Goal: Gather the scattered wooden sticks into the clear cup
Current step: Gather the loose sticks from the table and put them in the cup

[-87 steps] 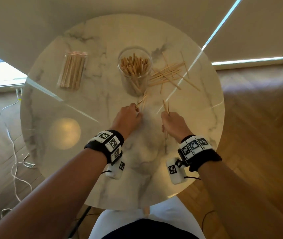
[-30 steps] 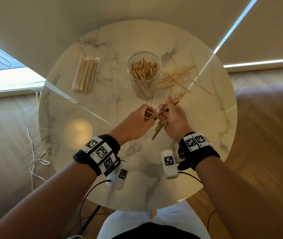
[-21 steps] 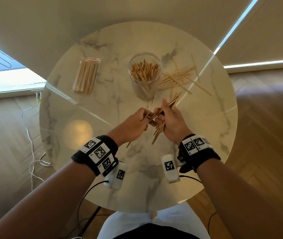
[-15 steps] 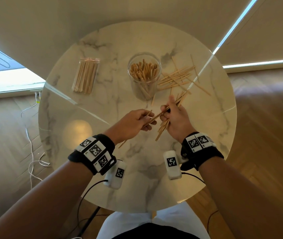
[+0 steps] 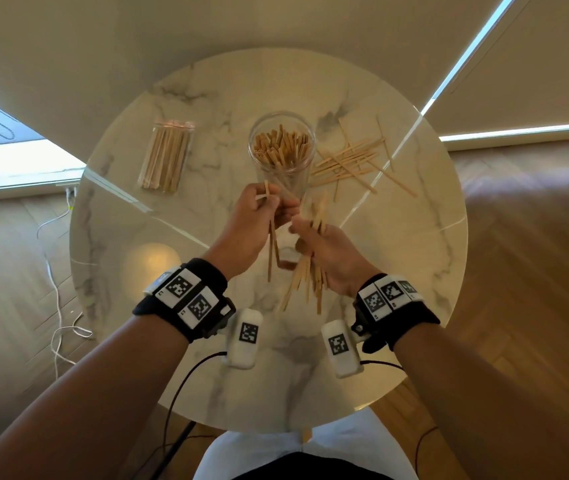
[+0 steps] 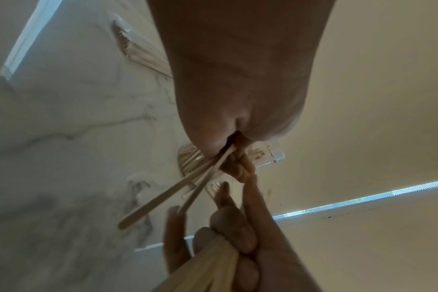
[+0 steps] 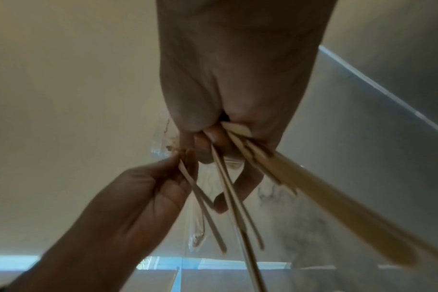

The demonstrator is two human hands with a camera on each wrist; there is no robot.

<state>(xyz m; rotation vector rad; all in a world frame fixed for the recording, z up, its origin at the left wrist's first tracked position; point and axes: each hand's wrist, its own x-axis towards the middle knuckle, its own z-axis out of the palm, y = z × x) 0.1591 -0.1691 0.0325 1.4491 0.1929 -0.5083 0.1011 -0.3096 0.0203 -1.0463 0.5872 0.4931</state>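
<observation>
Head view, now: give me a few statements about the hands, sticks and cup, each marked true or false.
1. The clear cup stands upright with sticks in it. True.
2. The left hand holds nothing. False: it pinches a few sticks.
3. The right hand grips a bundle of sticks. True.
4. Every loose stick is off the table. False: a scattered pile lies right of the cup.
5. A clear packet of sticks lies left of the cup. True.
</observation>
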